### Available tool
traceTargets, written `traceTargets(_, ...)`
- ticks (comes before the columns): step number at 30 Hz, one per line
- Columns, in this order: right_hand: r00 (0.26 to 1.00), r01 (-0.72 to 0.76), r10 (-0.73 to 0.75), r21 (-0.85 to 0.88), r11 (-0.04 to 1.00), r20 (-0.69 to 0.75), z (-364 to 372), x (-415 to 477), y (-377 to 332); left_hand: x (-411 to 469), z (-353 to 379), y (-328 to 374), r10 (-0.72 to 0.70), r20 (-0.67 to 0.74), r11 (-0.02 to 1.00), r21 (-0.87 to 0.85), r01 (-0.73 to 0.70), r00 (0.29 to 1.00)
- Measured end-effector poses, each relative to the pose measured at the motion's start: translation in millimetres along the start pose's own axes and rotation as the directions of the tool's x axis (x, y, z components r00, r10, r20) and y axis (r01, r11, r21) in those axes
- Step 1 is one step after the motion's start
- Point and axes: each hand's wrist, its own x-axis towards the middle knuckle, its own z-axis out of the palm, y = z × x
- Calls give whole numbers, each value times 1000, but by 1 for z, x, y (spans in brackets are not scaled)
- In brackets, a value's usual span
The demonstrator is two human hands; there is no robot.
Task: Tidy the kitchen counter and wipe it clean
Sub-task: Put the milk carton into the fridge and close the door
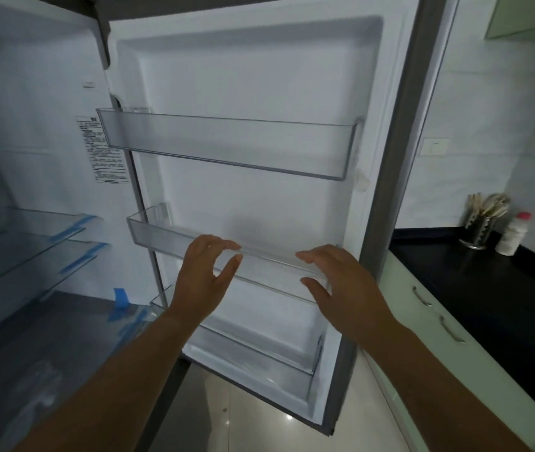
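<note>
Head view: glossy black counter (488, 288); left hand (202, 275), right hand (344, 288), fingers (227, 246) spread, empty, at door shelf (152, 231).

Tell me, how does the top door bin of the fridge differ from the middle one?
The top door bin hangs higher with no hand near it; the middle door bin has the left hand and right hand spread at its front rim. The top door bin's front wall looks taller than the middle door bin's. Both are clear plastic with nothing visible inside.
</note>
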Motion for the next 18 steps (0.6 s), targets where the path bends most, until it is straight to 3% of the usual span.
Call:
traceTargets(7, 999, -46, 46, -7, 999, -24, -16, -42, -16, -16, -10, 43, 115, 179, 993, -15, -114, 977)
traceTargets(11, 984, -125, 112, -86, 988, -141, -24, -59, -41, -26, -25, 44, 110, 206, 989, -117, -87, 972)
traceTargets(18, 945, -218, 170, -150, 964, -280, -20, -90, -100, -46, -78, 33, 121, 267, 986, -147, -84, 956)
